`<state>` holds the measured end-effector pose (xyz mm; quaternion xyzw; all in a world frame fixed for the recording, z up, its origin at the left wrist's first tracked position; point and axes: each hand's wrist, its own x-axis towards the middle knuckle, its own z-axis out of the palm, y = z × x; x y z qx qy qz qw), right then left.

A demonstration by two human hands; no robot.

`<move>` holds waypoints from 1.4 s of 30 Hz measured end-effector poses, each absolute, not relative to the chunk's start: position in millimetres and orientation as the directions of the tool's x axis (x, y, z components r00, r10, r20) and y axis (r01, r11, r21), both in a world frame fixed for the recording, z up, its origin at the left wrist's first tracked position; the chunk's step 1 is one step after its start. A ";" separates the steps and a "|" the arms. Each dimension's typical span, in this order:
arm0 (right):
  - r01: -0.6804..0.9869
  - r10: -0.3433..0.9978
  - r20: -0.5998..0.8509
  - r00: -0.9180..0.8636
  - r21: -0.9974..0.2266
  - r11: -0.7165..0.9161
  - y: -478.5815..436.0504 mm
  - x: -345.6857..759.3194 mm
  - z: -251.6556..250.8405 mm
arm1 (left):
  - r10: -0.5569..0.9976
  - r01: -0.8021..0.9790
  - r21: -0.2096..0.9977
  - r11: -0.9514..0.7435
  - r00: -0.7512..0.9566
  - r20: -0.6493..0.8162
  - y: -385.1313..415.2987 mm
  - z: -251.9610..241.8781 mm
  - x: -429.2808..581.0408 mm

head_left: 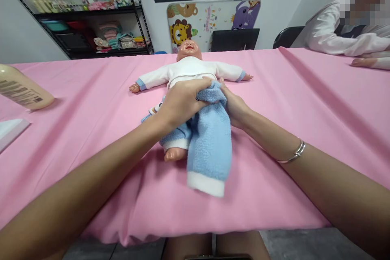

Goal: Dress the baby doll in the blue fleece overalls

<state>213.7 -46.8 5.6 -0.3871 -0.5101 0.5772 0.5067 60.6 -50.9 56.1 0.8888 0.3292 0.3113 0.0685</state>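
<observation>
A baby doll (189, 50) lies on its back on the pink cloth, arms spread, in a white top (189, 67) with blue cuffs. Light blue fleece trousers (210, 142) with white cuffs are partly on it. One doll foot (176, 154) pokes out of the left leg's cuff; the right leg hangs longer, with no foot showing. My left hand (185, 99) pinches the bunched fleece at the doll's middle. My right hand (234, 105) is at the other side of the same trousers, its fingers mostly hidden behind the cloth, thumb up against the fold.
A cream bottle (24, 89) lies at the left, near a white object (12, 130). Across the pink-covered table (100, 105) at the far right a person's hand (365, 63) rests. Shelves (88, 11), a dark screen (234, 40) and an animal-print board (201, 20) stand behind.
</observation>
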 end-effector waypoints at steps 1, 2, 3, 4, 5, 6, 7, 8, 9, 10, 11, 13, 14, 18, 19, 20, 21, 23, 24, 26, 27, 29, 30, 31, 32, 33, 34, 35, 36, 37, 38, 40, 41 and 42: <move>-0.204 0.974 0.085 -0.209 -0.978 0.042 -46.1 216.5 4.5 | 0.636 0.537 0.352 -0.767 0.561 0.529 -47.2 53.7 60.5; -0.216 0.963 0.098 -0.250 -0.975 0.043 -45.8 220.3 3.7 | 0.649 0.539 0.374 -0.755 0.533 0.543 -44.1 51.6 60.4; -0.215 0.945 0.104 -0.310 -0.976 0.037 -45.7 224.8 3.4 | 0.665 0.545 0.394 -0.740 0.503 0.552 -41.3 50.1 60.1; -0.195 0.918 0.099 -0.384 -0.981 0.024 -45.8 229.8 3.6 | 0.683 0.555 0.413 -0.722 0.471 0.559 -38.6 49.1 59.6; -0.165 0.886 0.091 -0.454 -0.986 0.016 -46.0 235.0 4.1 | 0.701 0.565 0.434 -0.702 0.437 0.564 -36.0 48.8 58.6; -0.130 0.857 0.082 -0.508 -0.991 0.018 -46.3 239.9 4.9 | 0.719 0.573 0.455 -0.682 0.408 0.563 -33.5 49.1 57.3; -0.093 0.839 0.076 -0.539 -0.995 0.030 -46.5 244.2 5.8 | 0.736 0.578 0.474 -0.664 0.391 0.553 -31.0 50.0 55.6; -0.058 0.837 0.076 -0.542 -0.997 0.053 -46.6 247.6 6.6 | 0.751 0.582 0.490 -0.649 0.390 0.532 -28.8 51.6 53.6; -0.025 0.852 0.087 -0.516 -0.996 0.086 -46.4 250.0 7.1 | 0.764 0.585 0.499 -0.639 0.410 0.499 -26.9 53.7 51.2; 0.003 0.878 0.107 -0.466 -0.992 0.122 -45.9 251.2 7.1 | 0.771 0.585 0.503 -0.636 0.452 0.450 -25.4 56.1 48.8; 0.027 0.907 0.132 -0.401 -0.987 0.156 -45.1 251.5 6.7 | 0.768 0.585 0.498 -0.640 0.509 0.389 -24.3 58.8 46.4; 0.050 0.953 0.178 -0.246 -0.979 0.196 -43.2 249.7 5.0 | 0.731 0.588 0.454 -0.669 0.631 0.260 -23.4 63.7 42.5; 0.037 0.967 0.188 -0.170 -0.980 0.197 -42.4 247.8 3.9 | 0.705 0.590 0.418 -0.691 0.679 0.207 -23.5 65.4 41.5; -0.102 0.993 0.115 0.021 -0.988 0.117 -43.5 236.8 3.0 | 0.631 0.563 0.307 -0.767 0.747 0.208 -25.8 62.8 43.9; -0.132 0.995 0.090 0.037 -0.987 0.094 -44.8 233.8 3.6 | 0.624 0.555 0.300 -0.776 0.743 0.240 -26.6 60.3 45.5; -0.157 0.996 0.071 0.046 -0.985 0.078 -46.0 231.0 4.4 | 0.624 0.554 0.293 -0.779 0.734 0.269 -27.3 57.4 47.0; -0.178 0.997 0.060 0.053 -0.982 0.069 -47.0 228.9 5.2 | 0.630 0.564 0.284 -0.775 0.719 0.293 -27.9 54.6 48.3; -0.207 0.997 0.050 0.055 -0.976 0.060 -47.3 227.0 6.5 | 0.656 0.597 0.272 -0.755 0.688 0.310 -28.8 50.0 50.4; -0.207 0.997 0.054 0.056 -0.976 0.064 -46.4 227.4 6.9 | 0.668 0.611 0.270 -0.744 0.677 0.308 -29.1 48.3 51.2; -0.164 0.994 0.084 0.063 -0.982 0.094 -43.4 230.3 8.1 | 0.680 0.620 0.278 -0.733 0.669 0.301 -29.7 46.2 53.1; -0.123 0.992 0.108 0.069 -0.986 0.116 -41.6 232.4 9.1 | 0.679 0.614 0.289 -0.734 0.670 0.300 -30.3 45.6 54.3; -0.032 0.986 0.146 0.083 -0.988 0.149 -38.8 236.3 11.8 | 0.675 0.594 0.323 -0.737 0.669 0.311 -32.2 44.7 57.1; -0.001 0.986 0.147 0.082 -0.989 0.148 -38.0 237.7 13.1 | 0.676 0.585 0.342 -0.736 0.666 0.317 -33.6 44.4 58.5; 0.017 0.988 0.133 0.076 -0.991 0.132 -37.8 238.5 14.1 | 0.679 0.578 0.361 -0.732 0.660 0.321 -35.1 44.3 59.7; 0.022 0.992 0.109 0.068 -0.994 0.108 -38.0 238.9 14.5 | 0.685 0.575 0.377 -0.726 0.653 0.323 -36.6 44.3 60.6; 0.020 0.995 0.083 0.059 -0.996 0.082 -38.4 238.8 14.1 | 0.691 0.573 0.391 -0.720 0.647 0.323 -37.9 44.5 61.2; 0.019 0.997 0.059 0.051 -0.998 0.058 -39.0 238.5 12.9 | 0.695 0.570 0.404 -0.715 0.644 0.321 -38.8 44.8 61.5; 0.017 0.998 0.042 0.042 -0.999 0.042 -39.5 238.0 10.9 | 0.697 0.566 0.416 -0.712 0.641 0.320 -39.1 45.1 61.6; 0.009 0.999 0.029 0.030 -1.000 0.029 -39.9 237.4 8.4 | 0.698 0.560 0.427 -0.710 0.639 0.323 -39.0 45.3 61.5; -0.011 1.000 0.019 0.011 -1.000 0.019 -40.2 236.9 5.7 | 0.693 0.549 0.435 -0.714 0.641 0.329 -38.4 45.4 61.4; -0.042 1.000 0.012 -0.018 -0.999 0.011 -40.5 236.5 3.0 | 0.683 0.533 0.441 -0.722 0.649 0.335 -37.7 45.2 61.4; -0.118 0.996 0.012 -0.091 -0.993 0.001 -41.4 236.0 -0.8 | 0.663 0.509 0.440 -0.740 0.665 0.345 -36.9 44.3 61.5; -0.149 0.992 0.022 -0.123 -0.989 0.003 -42.4 235.8 -1.5 | 0.661 0.514 0.430 -0.742 0.667 0.343 -37.3 43.8 61.7; -0.166 0.990 0.032 -0.138 -0.986 0.008 -43.6 235.7 -1.6 | 0.668 0.536 0.409 -0.739 0.664 0.336 -38.4 43.4 62.0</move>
